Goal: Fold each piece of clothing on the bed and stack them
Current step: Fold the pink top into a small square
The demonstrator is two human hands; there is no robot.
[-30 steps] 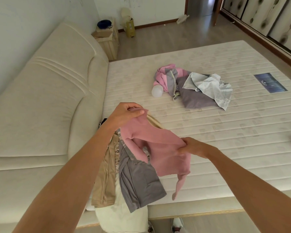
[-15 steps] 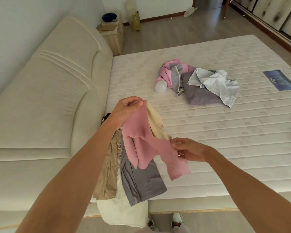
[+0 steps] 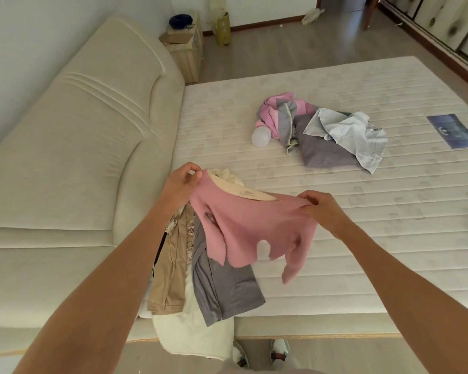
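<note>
From the head camera, we are holding a small pink fleecy top with a cream lining (image 3: 251, 225) up in the air above the near edge of the white quilted mattress (image 3: 362, 211). Our left hand (image 3: 183, 182) is pinching one shoulder and our right hand (image 3: 322, 209) is pinching the other, so the cloth is hanging open and flat, ready for folding. Below it, tan and grey garments (image 3: 200, 279) are lying at the near corner, probably the stack. A crumpled heap of pink, grey and pale blue clothes (image 3: 322, 136) is waiting farther off.
</note>
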